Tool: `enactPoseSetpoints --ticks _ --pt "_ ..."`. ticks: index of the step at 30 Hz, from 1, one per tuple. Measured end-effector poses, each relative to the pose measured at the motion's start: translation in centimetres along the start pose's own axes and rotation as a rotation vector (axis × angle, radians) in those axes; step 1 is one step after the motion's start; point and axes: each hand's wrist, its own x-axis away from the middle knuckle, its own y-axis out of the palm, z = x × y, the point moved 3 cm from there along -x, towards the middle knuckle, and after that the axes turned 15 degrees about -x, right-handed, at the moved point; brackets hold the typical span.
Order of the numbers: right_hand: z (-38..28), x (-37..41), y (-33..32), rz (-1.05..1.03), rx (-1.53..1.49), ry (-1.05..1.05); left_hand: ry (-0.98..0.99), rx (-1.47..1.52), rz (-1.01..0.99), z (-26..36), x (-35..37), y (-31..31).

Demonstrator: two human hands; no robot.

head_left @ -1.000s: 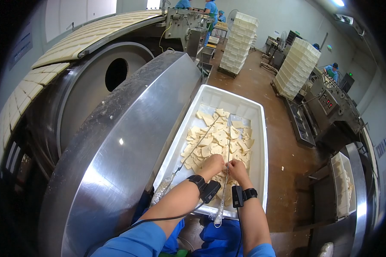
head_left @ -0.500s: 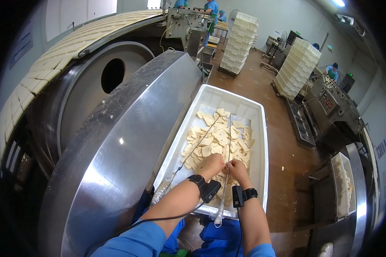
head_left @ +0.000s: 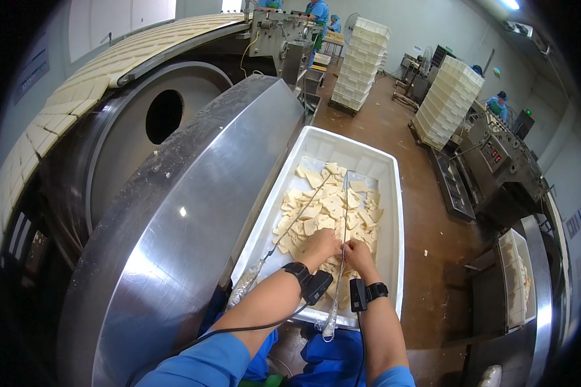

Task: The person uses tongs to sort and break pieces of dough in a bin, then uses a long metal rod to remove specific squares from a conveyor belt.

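My left hand (head_left: 323, 247) and my right hand (head_left: 357, 253) meet over the near half of a white plastic tub (head_left: 399, 238). Both have their fingers curled in and pinched, right at a thin metal rod (head_left: 346, 213) with a plastic-wrapped lower end. What lies between the fingertips is hidden, so I cannot tell what they hold. Beneath them spreads a heap of pale, flat dough pieces (head_left: 329, 205), many torn. A second thin rod (head_left: 297, 219) slants across the tub's left side, its wrapped end (head_left: 244, 287) by the near left rim.
A sloping steel cover (head_left: 193, 213) borders the tub on the left, beside a large roller (head_left: 129, 129) and a belt carrying dough sheets (head_left: 77, 97). Stacked white crates (head_left: 361, 64) stand behind. On the right are a machine (head_left: 503, 151) and another tub (head_left: 513, 277). Several people work farther off.
My left hand has shifted very slightly to the right and up. Both hands stay at the rod. Dough sheets on the belt and the roller's hole have moved a little.
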Motion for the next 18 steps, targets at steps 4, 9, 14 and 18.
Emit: enactPoseSetpoints --ticks 4,9,14,18 --pt "0.3 -0.1 0.1 0.012 0.011 -0.016 -0.054 -0.017 0.004 -0.6 -0.5 0.7" --pt "0.6 -0.1 0.0 0.053 -0.012 -0.033 -0.012 0.027 -0.118 -0.9 -0.4 1.2" --pt "0.2 0.0 -0.1 0.038 0.021 -0.043 0.100 0.048 -0.073 -0.9 -0.6 2.0" --pt "0.2 0.0 0.0 0.029 0.012 -0.053 0.102 0.049 -0.099 -0.9 -0.6 1.8"
